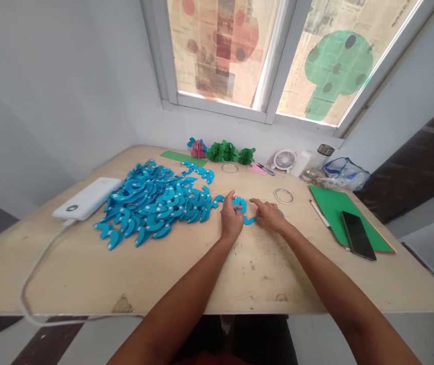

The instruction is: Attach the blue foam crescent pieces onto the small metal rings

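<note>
Blue curved paper pieces (241,203) with small white patches lie between my two hands, partly covered by fingers. My left hand (232,218) is closed on these pieces, its thumb across them and its index finger raised; the exact contact is hard to see. My right hand (269,215) is just to the right, its index finger stretched left toward the pieces and its other fingers loosely bent. A single curved end of blue paper (249,220) shows beside its fingers. To the left spreads a large heap of similar blue paper pieces (156,200).
A white power bank (87,198) with a cable sits left of the heap. Tape rolls (283,196), a small fan (284,159) and green paper shapes (226,151) stand farther back. On the right, a phone (357,234) rests on green sheets (331,203) beside a pen (319,213).
</note>
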The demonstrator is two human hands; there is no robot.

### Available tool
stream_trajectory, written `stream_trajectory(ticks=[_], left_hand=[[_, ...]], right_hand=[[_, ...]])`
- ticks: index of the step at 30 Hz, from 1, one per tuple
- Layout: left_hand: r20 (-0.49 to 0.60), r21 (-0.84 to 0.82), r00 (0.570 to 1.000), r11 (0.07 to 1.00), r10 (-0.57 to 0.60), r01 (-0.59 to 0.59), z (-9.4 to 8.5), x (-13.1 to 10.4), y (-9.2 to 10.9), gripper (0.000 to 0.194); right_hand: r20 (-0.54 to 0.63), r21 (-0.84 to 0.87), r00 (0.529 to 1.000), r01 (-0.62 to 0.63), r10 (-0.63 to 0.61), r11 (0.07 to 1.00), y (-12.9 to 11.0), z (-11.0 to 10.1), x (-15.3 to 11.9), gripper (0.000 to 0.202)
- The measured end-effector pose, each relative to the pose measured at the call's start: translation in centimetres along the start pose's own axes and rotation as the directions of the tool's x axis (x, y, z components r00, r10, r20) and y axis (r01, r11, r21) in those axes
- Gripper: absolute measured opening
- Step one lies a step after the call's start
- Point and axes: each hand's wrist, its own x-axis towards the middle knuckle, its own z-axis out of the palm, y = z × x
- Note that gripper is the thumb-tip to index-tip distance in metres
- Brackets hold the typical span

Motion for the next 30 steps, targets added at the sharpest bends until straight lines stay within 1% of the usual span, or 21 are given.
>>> stream_trajectory(ticks=[3, 6, 8, 10, 13, 16, 18, 21, 26, 28, 30], left_hand=[[-0.021, 0.018, 1.0, 1.0, 0.019, -0.019, -0.1, 0.2, -0.1, 0.07], [-0.015, 0.062, 1.0, 0.998, 0.019, -0.018, -0.2, 0.3, -0.2, 0.07], [-0.006, 0.087, 1.0, 0.996, 0.012, -0.011, -0.2, 0.4, -0.2, 0.07], [0.0, 0.097, 1.0, 0.995, 0.008, -0.008, -0.2, 0.4, -0.2, 0.071], [0.003, 0.105, 1.0, 0.994, 0.005, -0.005, -0.2, 0.4, -0.1, 0.069], [0.005, 0.133, 1.0, 0.991, 0.002, -0.003, -0.1, 0.2, 0.1, 0.066], [0.013, 0.145, 1.0, 0.989, 0.01, -0.012, -0.1, 0.0, 0.2, 0.065], [0.044, 0.14, 0.999, 0.989, 0.03, -0.036, -0.1, -0.3, 0.4, 0.063], [0.067, 0.124, 0.996, 0.99, 0.065, -0.073, -0.2, -0.4, 0.9, 0.058], [0.055, 0.091, 0.995, 0.992, 0.078, -0.083, -0.3, -0.3, 1.1, 0.053], [0.043, 0.037, 0.997, 0.997, 0.066, -0.068, -0.3, -0.2, 1.4, 0.049]], right_hand=[[-0.039, 0.04, 0.997, 0.068, -0.066, 0.997, 0.3, -0.6, -0.9, 0.066], [-0.058, 0.102, 0.988, 0.15, -0.145, 0.983, 0.7, -1.5, -2.1, 0.066], [-0.056, 0.18, 0.986, 0.167, -0.159, 0.969, 1.0, -2.0, -2.9, 0.066], [-0.057, 0.301, 0.988, 0.153, -0.142, 0.941, 1.3, -2.3, -3.6, 0.064], [-0.061, 0.528, 0.989, 0.144, -0.131, 0.837, 1.7, -2.4, -4.0, 0.063], [-0.08, 0.723, 0.992, 0.124, -0.096, 0.679, 1.8, -1.9, -3.8, 0.062], [-0.114, 0.818, 0.993, 0.112, -0.031, 0.564, 1.8, -1.4, -3.5, 0.063], [-0.16, 0.893, 0.983, 0.108, 0.085, 0.437, 1.6, -0.2, -2.9, 0.066], [-0.214, 0.946, 0.953, 0.147, 0.213, 0.29, 1.8, 1.9, -1.9, 0.069], [-0.212, 0.957, 0.946, 0.15, 0.245, 0.248, 1.9, 2.6, -1.6, 0.069], [-0.216, 0.96, 0.941, 0.155, 0.261, 0.235, 2.0, 3.0, -1.5, 0.068]])
